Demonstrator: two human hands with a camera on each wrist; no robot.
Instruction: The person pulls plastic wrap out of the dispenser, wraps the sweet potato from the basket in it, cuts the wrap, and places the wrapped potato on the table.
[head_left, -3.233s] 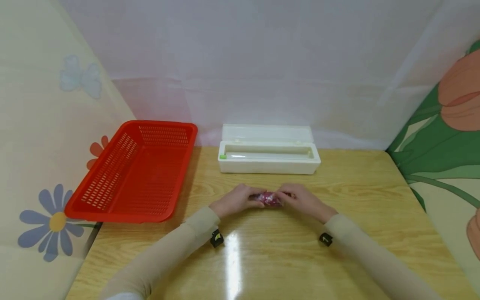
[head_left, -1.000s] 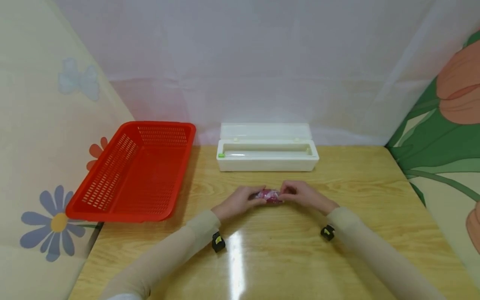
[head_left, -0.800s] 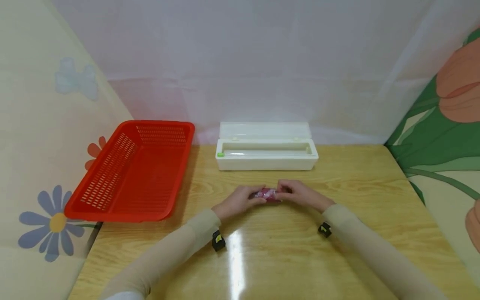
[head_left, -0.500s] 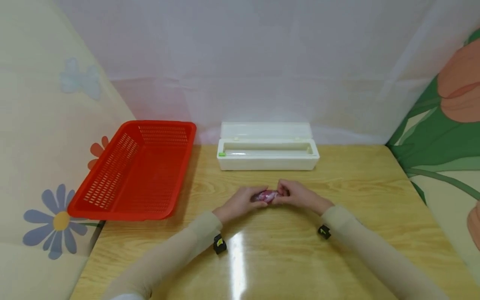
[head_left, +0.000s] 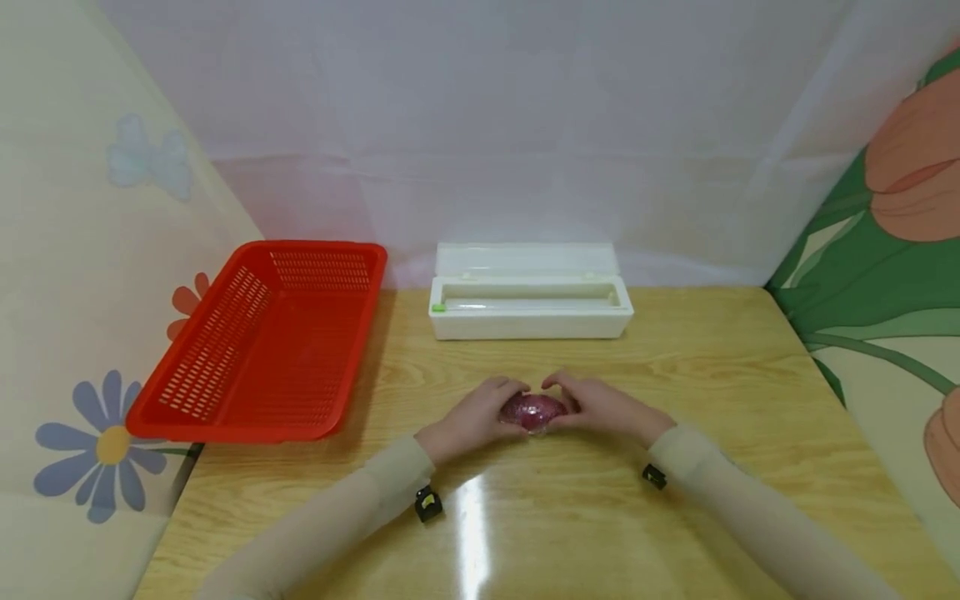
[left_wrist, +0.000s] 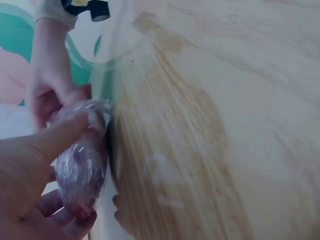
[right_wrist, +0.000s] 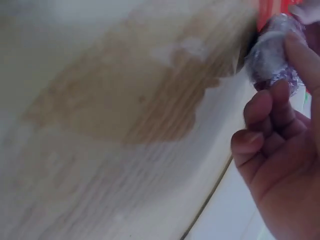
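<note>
A purple-red oval thing (head_left: 534,411), wrapped in shiny clear cling film, is between the two hands near the middle of the table. My left hand (head_left: 471,419) grips its left end, thumb on the near side and fingers on the far side. From the right, my right hand (head_left: 611,410) holds the other end between thumb and curled fingers. Wrinkled film over the oval thing (left_wrist: 82,172) shows close up in the left wrist view. In the right wrist view, the right thumb lies along the wrapped thing (right_wrist: 270,55) with fingertips at its lower end.
Behind the hands stands a white cling film dispenser (head_left: 531,325), lid raised, with a green slider (head_left: 438,308) at its left. A red slotted plastic basket (head_left: 348,367) sits at the left of the wooden table (head_left: 712,358). Cloth hangings enclose the back and sides.
The right fingertips, earlier bunched at the wrapped thing's right end, are now spread around that end. Both hands and the thing have shifted slightly toward me, and more of its surface shows.
</note>
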